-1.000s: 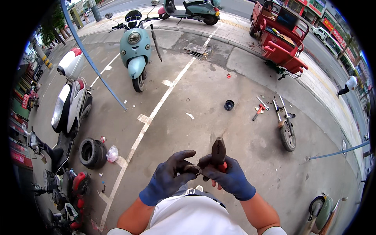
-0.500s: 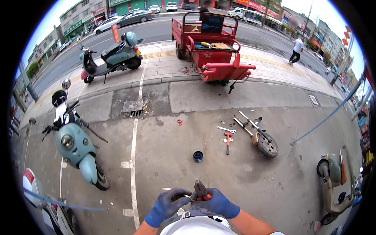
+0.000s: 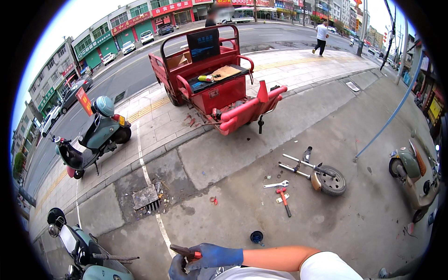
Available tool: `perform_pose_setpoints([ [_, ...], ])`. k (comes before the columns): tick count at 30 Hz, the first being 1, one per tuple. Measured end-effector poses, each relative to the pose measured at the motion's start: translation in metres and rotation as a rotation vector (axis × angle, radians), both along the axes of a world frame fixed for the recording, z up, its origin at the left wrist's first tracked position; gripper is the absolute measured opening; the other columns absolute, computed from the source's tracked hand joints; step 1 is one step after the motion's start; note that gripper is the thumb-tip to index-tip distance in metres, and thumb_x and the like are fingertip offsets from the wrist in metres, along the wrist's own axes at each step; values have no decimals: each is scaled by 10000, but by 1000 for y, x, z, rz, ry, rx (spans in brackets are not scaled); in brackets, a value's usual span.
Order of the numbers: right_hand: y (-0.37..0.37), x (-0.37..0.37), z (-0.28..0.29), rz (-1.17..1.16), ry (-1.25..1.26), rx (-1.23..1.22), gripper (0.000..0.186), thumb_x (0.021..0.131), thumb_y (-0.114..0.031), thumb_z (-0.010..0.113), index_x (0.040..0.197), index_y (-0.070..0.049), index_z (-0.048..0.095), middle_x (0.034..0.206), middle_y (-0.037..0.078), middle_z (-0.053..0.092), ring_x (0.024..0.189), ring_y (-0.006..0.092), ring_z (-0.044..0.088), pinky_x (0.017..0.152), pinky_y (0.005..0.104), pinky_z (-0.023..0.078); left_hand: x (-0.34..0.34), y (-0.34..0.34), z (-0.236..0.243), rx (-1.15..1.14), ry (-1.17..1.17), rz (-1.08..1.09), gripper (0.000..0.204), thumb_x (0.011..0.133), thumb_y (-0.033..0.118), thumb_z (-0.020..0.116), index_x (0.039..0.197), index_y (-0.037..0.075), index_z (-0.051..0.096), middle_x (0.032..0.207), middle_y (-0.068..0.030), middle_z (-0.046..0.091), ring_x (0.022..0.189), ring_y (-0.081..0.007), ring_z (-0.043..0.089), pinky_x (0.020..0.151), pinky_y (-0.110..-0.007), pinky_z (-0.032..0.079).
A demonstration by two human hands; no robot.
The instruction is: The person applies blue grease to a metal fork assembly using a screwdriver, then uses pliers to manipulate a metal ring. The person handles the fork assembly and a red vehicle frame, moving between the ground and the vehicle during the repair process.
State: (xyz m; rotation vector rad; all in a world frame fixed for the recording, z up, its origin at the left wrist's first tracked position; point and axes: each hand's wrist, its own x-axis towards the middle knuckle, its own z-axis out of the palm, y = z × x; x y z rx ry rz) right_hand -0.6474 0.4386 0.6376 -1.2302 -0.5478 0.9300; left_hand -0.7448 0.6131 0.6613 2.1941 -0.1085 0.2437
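My right hand (image 3: 211,256), in a blue work glove with dark palm and fingers, is closed around a pair of pliers (image 3: 183,251). The red handle shows beside the fingers and the dark jaws point left. Close below them is my left hand (image 3: 177,269), gloved alike, its fingers bent inward against the right hand. Whatever small piece it pinches is mostly hidden. A dark tub (image 3: 256,237) with blue inside stands on the concrete beyond my right forearm. Farther out lie a red-headed hammer (image 3: 284,201) and an adjustable wrench (image 3: 276,185).
A detached front fork with its wheel (image 3: 333,180) lies right of the tools. A red cargo tricycle (image 3: 212,100) stands ahead at the kerb. Scooters (image 3: 100,133) are parked left and right. A drain grate (image 3: 148,199) and a slanting blue pole (image 3: 394,112) flank the work area.
The view has turned and tilted, so the scene sits differently in the picture. Both hands are now farther left, still together, with the pliers pointing left rather than up.
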Motion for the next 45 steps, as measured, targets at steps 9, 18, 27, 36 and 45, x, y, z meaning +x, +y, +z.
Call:
perform_pose_setpoints([
  [9, -33, 223, 37, -519, 139, -191, 261, 897, -286, 719, 1002, -53, 662, 800, 7, 630, 708, 71, 571, 666, 247, 478, 305, -9, -30, -644, 557, -347, 516, 912, 147, 666, 1361, 21, 446, 1052, -136, 652, 797, -168, 644, 699, -292, 530],
  [18, -203, 256, -19, -1672, 234, -156, 282, 926, -231, 635, 1057, 16, 598, 900, 102, 629, 786, 179, 630, 672, 336, 566, 574, -130, -29, -1532, 1253, -976, 629, 1006, 453, 497, 1472, 59, 346, 1349, -272, 513, 956, -309, 675, 796, -395, 577],
  [27, -324, 327, -84, -1891, 355, -199, 282, 922, -240, 634, 1036, 16, 604, 854, 97, 631, 730, 170, 622, 617, 318, 557, 716, -258, -43, -1560, 1227, -958, 602, 1010, 420, 509, 1436, 9, 402, 1283, -193, 528, 991, -237, 587, 860, -362, 530],
  [36, -382, 393, -67, -1875, 400, -322, 247, 916, -222, 639, 998, 10, 618, 824, 87, 633, 691, 163, 617, 589, 312, 541, 825, -356, -47, -1497, 1135, -969, 609, 1010, 423, 504, 1393, -44, 425, 1236, -209, 579, 1116, -253, 604, 939, -349, 519],
  [45, -392, 433, -51, -1929, 547, -549, 253, 902, -199, 634, 1032, 17, 622, 839, 92, 638, 751, 164, 633, 631, 321, 566, 887, -439, -47, -1227, 1182, -1061, 561, 1021, 483, 454, 1220, -30, 563, 1014, -166, 659, 744, -190, 663, 657, -294, 526],
])
